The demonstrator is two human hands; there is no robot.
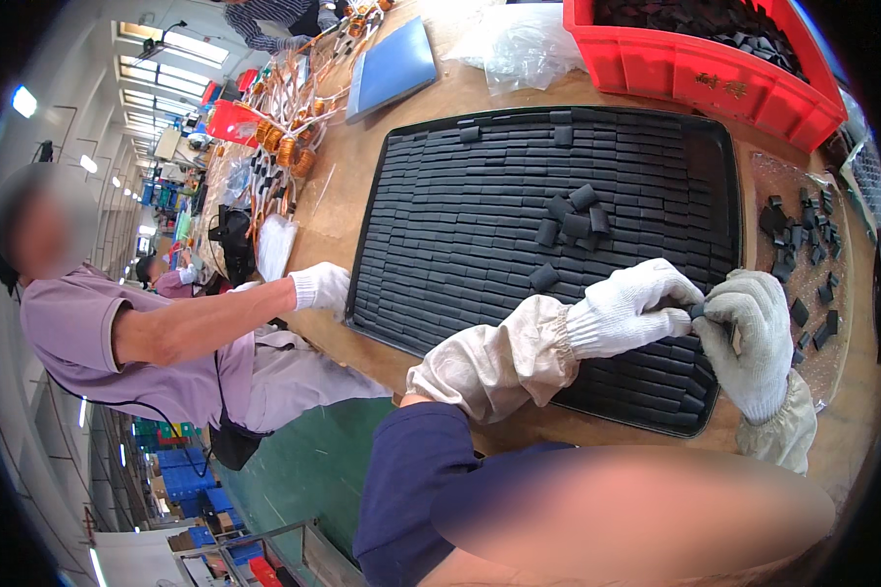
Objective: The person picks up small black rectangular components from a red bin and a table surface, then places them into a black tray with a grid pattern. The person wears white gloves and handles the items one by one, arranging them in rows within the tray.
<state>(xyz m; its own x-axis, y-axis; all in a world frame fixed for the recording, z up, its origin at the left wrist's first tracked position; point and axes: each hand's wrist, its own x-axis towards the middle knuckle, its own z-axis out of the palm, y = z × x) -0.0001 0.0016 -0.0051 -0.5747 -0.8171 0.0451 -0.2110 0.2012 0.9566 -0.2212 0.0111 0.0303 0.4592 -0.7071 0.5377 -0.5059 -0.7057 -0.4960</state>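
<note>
My left hand (628, 311), in a white knit glove, meets my right hand (754, 338), also gloved, over the right part of a large black tray (360, 269). The fingertips of both hands pinch one small black block (697, 312) between them; its far part is hidden by the gloves. Beneath them, rows of small black blocks (460, 235) lie packed edge to edge in the tray. Several loose black blocks (576, 225) sit on top of the rows near the middle. A single loose block (543, 277) rests just left of my left glove.
A red bin (695, 78) of black pieces stands at the back right. Bubble wrap (827, 372) with scattered black pieces lies right of the tray. Behind are a blue folder (394, 68) and clear plastic bags (524, 49). At left, a co-worker's gloved hand (321, 289) touches the tray's edge.
</note>
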